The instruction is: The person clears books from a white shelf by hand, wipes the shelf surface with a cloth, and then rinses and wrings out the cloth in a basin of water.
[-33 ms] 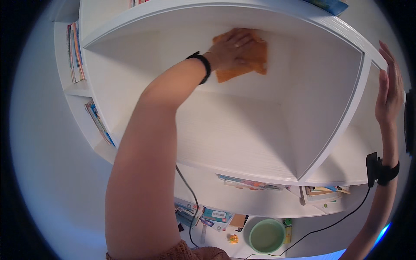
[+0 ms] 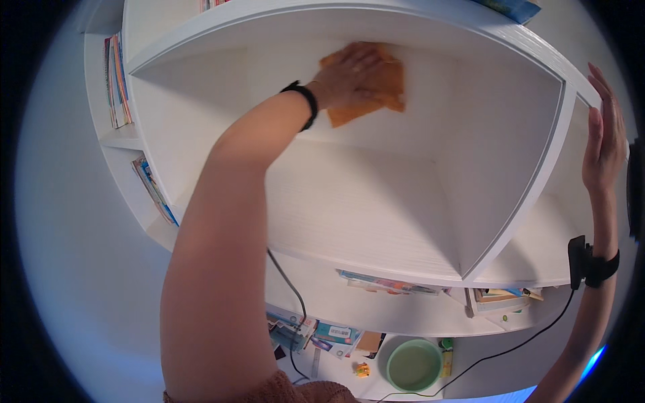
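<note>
My left hand [image 2: 349, 74] lies flat, fingers apart, on an orange cloth [image 2: 386, 87] and presses it against the back wall of a white shelf compartment [image 2: 356, 208]. The cloth sticks out past the fingers, mostly on the right and below. A black band [image 2: 306, 107] circles the left wrist. At the far right, my right hand [image 2: 605, 141] is raised with straight fingers, beside the edge of the white shelf; whether the palm touches it I cannot tell. A black strap with a small device [image 2: 594, 262] is on the right wrist.
Books stand in side shelves [image 2: 117, 80] at the left. Below are a lower shelf with books [image 2: 390, 282], a green basin [image 2: 413, 366], a small yellow-orange item [image 2: 362, 370] and stacked boxes [image 2: 336, 332]. Black cables [image 2: 500, 356] hang near both arms.
My left hand and the orange cloth have slid a little to the left along the back wall, the forearm with them. The right hand has stayed in place.
</note>
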`<state>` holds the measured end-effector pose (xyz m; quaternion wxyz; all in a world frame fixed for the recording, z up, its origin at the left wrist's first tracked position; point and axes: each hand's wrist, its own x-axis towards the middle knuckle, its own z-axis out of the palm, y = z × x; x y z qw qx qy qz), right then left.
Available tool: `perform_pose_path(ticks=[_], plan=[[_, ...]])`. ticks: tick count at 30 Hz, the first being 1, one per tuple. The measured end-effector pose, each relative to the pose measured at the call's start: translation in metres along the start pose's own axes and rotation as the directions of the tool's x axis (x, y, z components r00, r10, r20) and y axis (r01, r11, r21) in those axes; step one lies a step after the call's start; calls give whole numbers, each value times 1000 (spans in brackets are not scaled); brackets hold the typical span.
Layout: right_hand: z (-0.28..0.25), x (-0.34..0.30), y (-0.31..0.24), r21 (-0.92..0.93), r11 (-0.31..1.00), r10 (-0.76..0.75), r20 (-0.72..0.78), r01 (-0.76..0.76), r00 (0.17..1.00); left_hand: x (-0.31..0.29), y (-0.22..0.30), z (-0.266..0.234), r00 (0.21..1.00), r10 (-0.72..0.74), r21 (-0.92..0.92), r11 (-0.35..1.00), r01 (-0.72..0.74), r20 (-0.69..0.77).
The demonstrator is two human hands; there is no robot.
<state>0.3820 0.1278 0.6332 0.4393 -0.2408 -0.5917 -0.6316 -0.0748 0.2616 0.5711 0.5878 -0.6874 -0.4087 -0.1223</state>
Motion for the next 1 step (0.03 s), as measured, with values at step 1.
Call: perform_pose_path(ticks=[1], plan=[[0,0,-1,-5,1000,-2,9,2,1000,-18,-12,2,996,-54,68,997,49,74]])
